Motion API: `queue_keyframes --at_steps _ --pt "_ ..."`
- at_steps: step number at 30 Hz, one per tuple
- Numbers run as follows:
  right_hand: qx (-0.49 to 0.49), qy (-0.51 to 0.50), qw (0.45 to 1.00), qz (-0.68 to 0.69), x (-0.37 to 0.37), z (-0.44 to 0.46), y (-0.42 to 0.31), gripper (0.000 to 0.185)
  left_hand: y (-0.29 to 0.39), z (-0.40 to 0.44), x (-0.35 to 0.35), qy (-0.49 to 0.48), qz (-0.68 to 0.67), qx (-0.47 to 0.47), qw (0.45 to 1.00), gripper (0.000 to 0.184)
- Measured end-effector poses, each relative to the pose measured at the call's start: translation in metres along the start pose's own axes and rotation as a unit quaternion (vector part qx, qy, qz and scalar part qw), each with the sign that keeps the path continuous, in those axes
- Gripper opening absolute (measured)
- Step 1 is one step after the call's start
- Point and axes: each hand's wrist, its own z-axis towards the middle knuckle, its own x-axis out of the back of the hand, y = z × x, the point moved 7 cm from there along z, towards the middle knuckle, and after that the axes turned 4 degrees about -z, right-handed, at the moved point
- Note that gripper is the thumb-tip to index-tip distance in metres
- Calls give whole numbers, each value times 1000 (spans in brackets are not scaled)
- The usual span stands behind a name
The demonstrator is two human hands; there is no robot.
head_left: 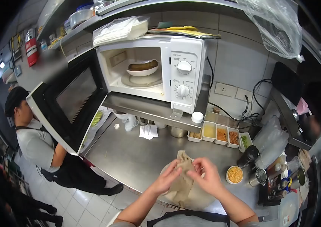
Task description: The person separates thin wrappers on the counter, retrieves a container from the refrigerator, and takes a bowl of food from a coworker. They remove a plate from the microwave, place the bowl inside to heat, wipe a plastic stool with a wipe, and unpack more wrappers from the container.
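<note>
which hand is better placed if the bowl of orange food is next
Probably the right hand: it is on the side nearer the bowl, while the left hand is across the cloth. Both are at the cloth, so the right would likely need to leave it first.

Looks like a commercial kitchen. Has a stainless-steel desk [130, 151] with a row of small tubs [221, 134] of ingredients, a microwave [188, 56] standing open on a metal shelf [141, 108], and a tiled wall [240, 68]. Also has a fire extinguisher [31, 47], a tiled floor [75, 206] and a person [37, 143] in a dark cap and apron.
</note>
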Motion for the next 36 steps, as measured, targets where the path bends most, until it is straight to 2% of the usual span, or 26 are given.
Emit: queue_keyframes --at_steps 1,2,3,4,7,10,13,15,16,18,19,21,24,28,31,32,34,36 --pt "-38 -53 998 14 -12 -3 4 19 2 1 -6 -29 25 -16 999 35" --pt "-31 -44 999 1 -15 -3 15 16 4 1 -14 -56 50 -33 997 39" --pt "-63 -43 996 50 -17 -5 30 15 8 1 -20 -83 74 -53 992 43" --pt "-94 -42 990 98 -19 -7 45 14 5 3 -14 -80 90 -51 991 59" --pt "-162 -28 962 218 -11 -10 63 15 15 1 -11 -87 21 -8 996 52" --pt "-197 -22 946 255 0 -7 55 15 16 -3 7 -56 44 71 995 34" --pt "-174 -24 959 224 3 -8 60 14 12 -9 36 8 260 68 963 15" --pt "-209 -22 948 240 2 -11 66 14 15 -15 44 32 260 29 965 16" --pt "-205 -39 948 241 0 -10 68 14 8 -18 59 73 244 68 965 14" --pt "-192 -39 943 267 -1 -6 69 17 15 -18 75 126 157 -5 980 11" --pt "-194 -35 942 273 1 -4 66 20 23 -18 90 121 186 -21 975 14" --pt "-160 -26 954 251 3 -1 70 22 40 -13 96 195 195 -59 959 11" --pt "-186 -39 907 376 1 -5 65 23 46 -2 90 212 205 -72 953 11" --pt "-174 -95 859 473 -15 -7 31 23 48 3 83 213 188 -85 955 14" --pt "-141 -154 884 418 -34 -7 22 23 55 3 81 201 160 -109 960 17" --pt "-143 -131 900 391 -35 -7 30 23 61 0 81 199 145 -123 961 19" --pt "-176 -138 897 383 -35 -13 46 26 82 -9 82 185 102 -167 963 21" --pt "-208 -175 892 361 -26 -24 44 39 113 -11 69 150 25 -229 962 24"
